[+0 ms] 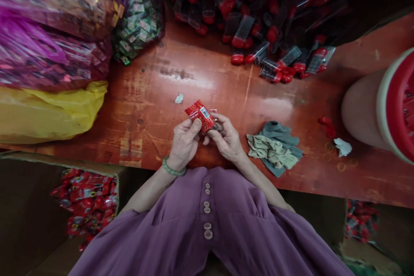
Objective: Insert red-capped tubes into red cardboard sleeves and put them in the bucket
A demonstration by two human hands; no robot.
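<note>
Item: small red packet (199, 115), flat, rectangular, glossy film, printed with white markings and a white barcode panel; the lettering is too small to read. A clear cellophane edge shows at its right side. Location: held above the near edge of the table (207, 86), between both hands.

Left hand (185, 140): fingers closed on the packet's lower left, thumb pressed on its face; a pale green bead bracelet (173, 168) circles the wrist.

Right hand (226, 138): fingertips pinched on the packet's right end.

Table: reddish-brown, worn, glossy wood.

Also present: a heap of clear tubes with red caps (258, 17) at the far side; a crumpled grey and beige cloth (274, 146) just right of the hands; bulky bags of wrapped goods (58, 30) at left, a yellow bag (45, 112) below them; a box of red packets (86, 202) at lower left.
</note>
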